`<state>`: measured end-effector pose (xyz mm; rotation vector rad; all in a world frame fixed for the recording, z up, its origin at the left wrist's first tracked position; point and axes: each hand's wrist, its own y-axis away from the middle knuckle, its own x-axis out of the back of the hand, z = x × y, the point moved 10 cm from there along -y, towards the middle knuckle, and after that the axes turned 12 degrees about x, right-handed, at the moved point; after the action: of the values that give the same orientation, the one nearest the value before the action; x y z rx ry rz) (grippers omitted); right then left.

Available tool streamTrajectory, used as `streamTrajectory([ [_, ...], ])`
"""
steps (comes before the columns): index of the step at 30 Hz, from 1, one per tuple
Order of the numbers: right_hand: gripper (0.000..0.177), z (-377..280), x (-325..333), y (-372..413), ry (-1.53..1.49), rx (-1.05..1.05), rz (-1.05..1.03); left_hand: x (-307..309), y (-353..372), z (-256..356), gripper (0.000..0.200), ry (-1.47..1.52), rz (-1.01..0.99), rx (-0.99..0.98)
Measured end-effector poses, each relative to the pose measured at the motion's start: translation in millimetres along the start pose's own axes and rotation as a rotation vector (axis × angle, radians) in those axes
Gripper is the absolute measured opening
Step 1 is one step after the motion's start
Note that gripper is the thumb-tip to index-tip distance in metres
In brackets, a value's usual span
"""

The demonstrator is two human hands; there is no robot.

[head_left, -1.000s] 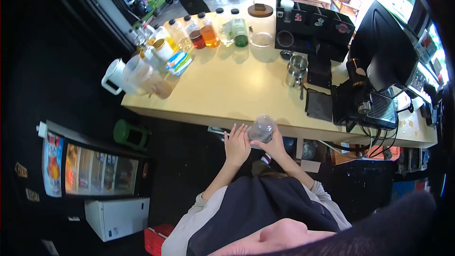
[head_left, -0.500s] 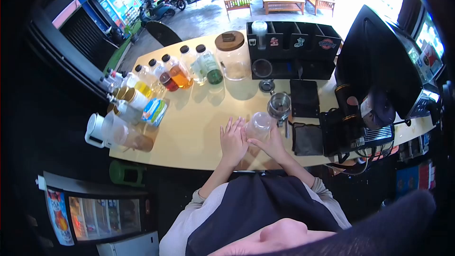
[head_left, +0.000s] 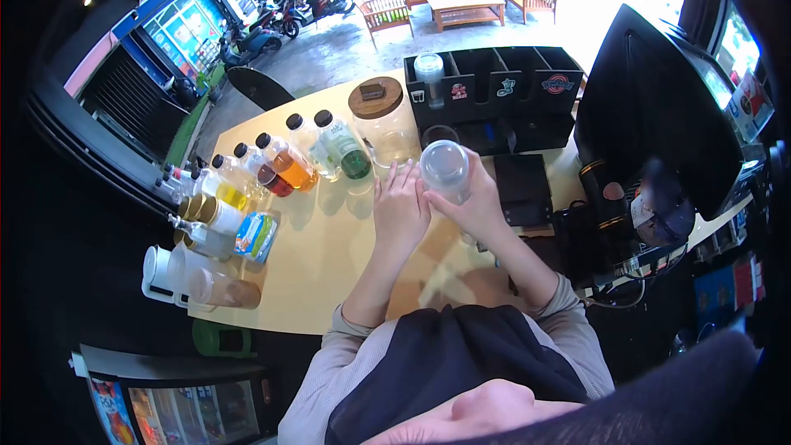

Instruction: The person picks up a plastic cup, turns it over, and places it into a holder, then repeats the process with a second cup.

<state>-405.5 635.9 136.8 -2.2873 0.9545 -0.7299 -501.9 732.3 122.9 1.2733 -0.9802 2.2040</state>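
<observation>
My right hand is wrapped around a clear plastic cup, its fingers along the right side and the thumb across the near side. The cup is held up over the counter, with a round end facing me. Beside it on the left, my left hand has its fingers stretched out, back of the hand upward, thumb side close to the cup. A large clear jar with a wooden lid stands just beyond the left hand. Part of the metal ware behind my right hand is hidden.
Bottles of coloured syrup stand in a row on the left, with a tissue pack and a brown-filled pitcher nearer. A black organizer stands at the back. Black mats and a dark machine are on the right.
Both hands and the cup have moved forward, away from my body, and the cup is raised. My left fingers stay extended beside it. The head view has shifted slightly.
</observation>
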Motion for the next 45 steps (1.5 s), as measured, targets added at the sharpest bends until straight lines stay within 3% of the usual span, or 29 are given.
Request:
streamTrajectory([
  [4, 0.077, 7.4, 10.5, -34.1, 0.028, 0.068, 0.092, -0.3, -26.1, 0.8, 0.043, 0.078, 0.022, 0.016],
  [6, 0.074, -5.6, 27.5, -52.3, 0.417, 0.212, 0.195, -3.0, -28.6, -1.6, 0.042, 0.107, 0.023, 0.022],
  [10, 0.072, 31.3, 45.6, -87.6, 0.183, 0.086, 0.317, -26.6, -29.5, -17.6, 0.043, 0.118, -0.018, 0.067],
  [15, 0.094, 49.8, 43.1, -132.8, 0.041, 0.245, 0.378, -51.5, -23.8, -29.9, 0.044, 0.117, -0.091, 0.091],
  [19, 0.091, 58.9, 33.6, -156.7, 0.061, 0.332, 0.457, -63.1, -22.1, -36.8, 0.044, 0.104, -0.147, 0.111],
  [23, 0.073, 69.7, 17.1, -178.8, 0.201, 0.399, 0.362, -71.1, -23.1, -45.3, 0.044, 0.09, -0.141, 0.114],
  [27, 0.069, 71.7, 6.1, -192.5, 0.304, 0.476, 0.277, -76.6, -22.7, -49.0, 0.044, 0.089, -0.154, 0.122],
  [38, 0.062, 119.4, -14.5, -206.8, 0.412, 0.252, 0.013, -92.0, -19.8, -46.1, 0.045, 0.119, -0.226, 0.134],
  [45, 0.046, 127.5, -16.6, -207.6, 0.539, 0.287, 0.052, -100.2, -18.8, -43.4, 0.044, 0.12, -0.234, 0.115],
])
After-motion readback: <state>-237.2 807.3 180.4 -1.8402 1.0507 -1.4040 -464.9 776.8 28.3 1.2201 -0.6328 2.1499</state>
